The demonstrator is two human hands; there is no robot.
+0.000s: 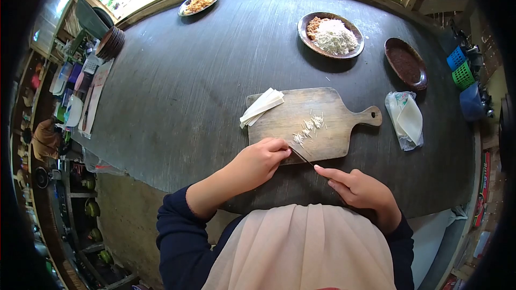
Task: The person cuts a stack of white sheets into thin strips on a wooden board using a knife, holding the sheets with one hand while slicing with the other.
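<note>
On the wooden cutting board (pixel 329 103), a thin knife (pixel 304 158) slants toward my left hand, its handle in my right hand (pixel 355 189). The fingers of my left hand (pixel 262 162) are curled together at the board's near edge, close to the knife's tip; what they pinch is hidden. Small white slivers (pixel 306 129) lie in a loose line just beyond the blade. A stack of flat white strips (pixel 262 107) rests across the board's far left corner. To the right of the board's handle is a clear plastic bag (pixel 404 121) with white sheets inside.
At the back stand an oval plate (pixel 305 44) with white shreds and brown bits, and a smaller plate (pixel 183 13) of orange-brown shreds. A dark oval dish (pixel 421 78) holds brown crumbs. Stacked brown plates (pixel 110 43) sit at the left edge; colored baskets (pixel 462 75) hang right.
</note>
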